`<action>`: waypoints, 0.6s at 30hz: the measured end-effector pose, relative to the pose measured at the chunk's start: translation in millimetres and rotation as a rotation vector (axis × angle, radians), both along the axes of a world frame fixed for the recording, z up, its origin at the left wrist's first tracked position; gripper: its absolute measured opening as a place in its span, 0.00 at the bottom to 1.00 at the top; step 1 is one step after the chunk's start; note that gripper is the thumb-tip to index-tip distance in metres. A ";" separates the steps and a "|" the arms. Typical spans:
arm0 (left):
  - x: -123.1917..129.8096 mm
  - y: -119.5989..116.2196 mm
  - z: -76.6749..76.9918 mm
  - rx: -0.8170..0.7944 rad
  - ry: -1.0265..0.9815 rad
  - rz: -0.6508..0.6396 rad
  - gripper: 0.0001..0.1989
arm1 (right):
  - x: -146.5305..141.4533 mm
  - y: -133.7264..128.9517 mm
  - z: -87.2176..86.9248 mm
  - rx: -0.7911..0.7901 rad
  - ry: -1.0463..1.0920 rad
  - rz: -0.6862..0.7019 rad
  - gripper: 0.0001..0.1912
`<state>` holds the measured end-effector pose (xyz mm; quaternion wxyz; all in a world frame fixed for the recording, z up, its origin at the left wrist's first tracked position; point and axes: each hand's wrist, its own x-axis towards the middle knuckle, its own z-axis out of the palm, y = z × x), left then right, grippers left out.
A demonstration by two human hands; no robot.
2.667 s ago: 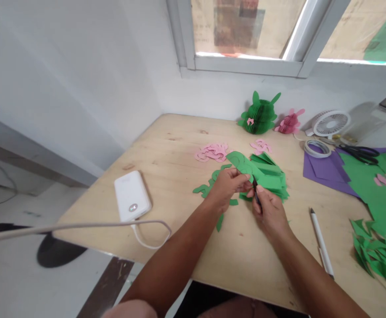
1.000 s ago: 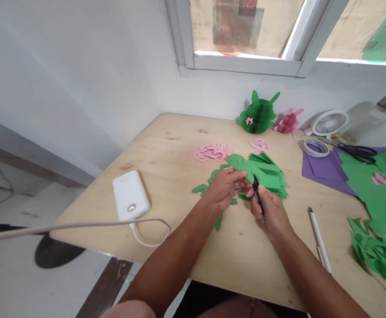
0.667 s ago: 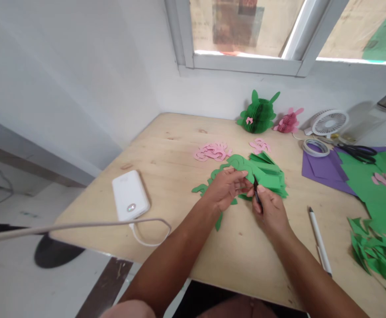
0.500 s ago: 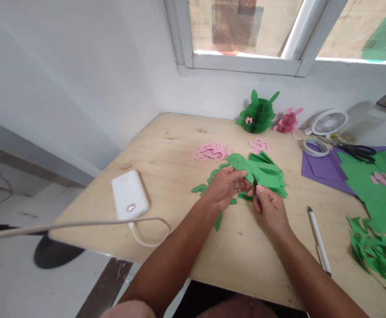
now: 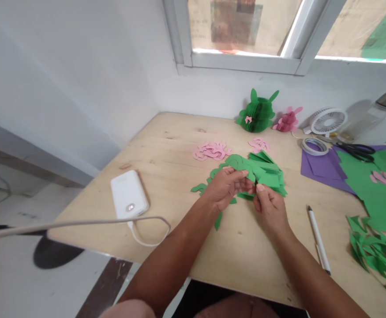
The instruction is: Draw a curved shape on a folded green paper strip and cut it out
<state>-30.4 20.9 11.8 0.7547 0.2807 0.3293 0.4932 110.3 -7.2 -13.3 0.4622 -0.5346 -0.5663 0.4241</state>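
My left hand (image 5: 226, 186) pinches a piece of green paper (image 5: 236, 162) with curved outlines between thumb and fingers. Close on its right, my right hand (image 5: 272, 208) is closed round small dark scissors (image 5: 256, 182); only a bit of the blades shows at the paper's edge, and the handles are hidden in the fingers. Folded green paper strips (image 5: 272, 180) lie just beyond both hands. Curvy green cut-outs (image 5: 198, 188) are spread beside and partly beneath my left hand. Farther back rests a pile of pink cut-outs (image 5: 212, 151), with a smaller pink group (image 5: 259, 144) to its right.
A white power bank (image 5: 129, 194) with a cable lies left. A green paper figure (image 5: 259, 115) and a pink one (image 5: 287, 121) stand by the wall, near a small fan (image 5: 329, 121). Rightward are a tape roll (image 5: 315, 147), black-handled scissors (image 5: 356, 151), a pen (image 5: 318, 240) and green scraps (image 5: 376, 256).
The scissors in my right hand have turned or closed slightly, so less of them shows. Both hands stay in nearly the same place, and the left keeps its hold on the green paper.
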 end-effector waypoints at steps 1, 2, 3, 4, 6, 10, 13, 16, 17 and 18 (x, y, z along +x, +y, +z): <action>-0.3 0.1 -0.4 -0.004 -0.008 -0.014 0.14 | 0.0 -0.4 1.2 0.019 -0.024 -0.010 0.27; -0.5 0.3 -0.9 -0.008 -0.015 -0.025 0.14 | -0.1 -0.7 2.2 0.039 -0.045 -0.018 0.27; -0.6 0.5 -1.4 -0.012 -0.018 -0.031 0.14 | 0.0 -0.9 3.0 0.060 -0.061 -0.024 0.28; -0.6 0.7 -1.9 -0.014 -0.018 -0.033 0.14 | 0.0 -1.1 3.6 0.079 -0.073 -0.026 0.28; -0.4 1.0 -2.5 -0.015 -0.012 -0.032 0.14 | 0.2 -1.2 4.2 0.102 -0.088 -0.026 0.28; 0.1 0.6 -1.5 -0.010 0.001 -0.026 0.13 | 0.4 -1.2 4.7 0.100 -0.100 -0.035 0.27; 1.2 0.3 -0.4 -0.006 0.013 -0.018 0.13 | 0.5 -1.4 5.0 0.107 -0.102 -0.034 0.27; 3.5 0.2 -0.5 -0.005 0.018 0.002 0.13 | 0.7 -1.0 4.7 0.109 -0.093 -0.030 0.28; 4.4 0.0 -0.6 -0.005 0.020 0.011 0.13 | 0.8 -0.7 4.4 0.107 -0.083 -0.028 0.28; 5.3 -0.2 -0.7 -0.005 0.022 0.019 0.13 | 0.9 -0.4 4.0 0.104 -0.071 -0.026 0.28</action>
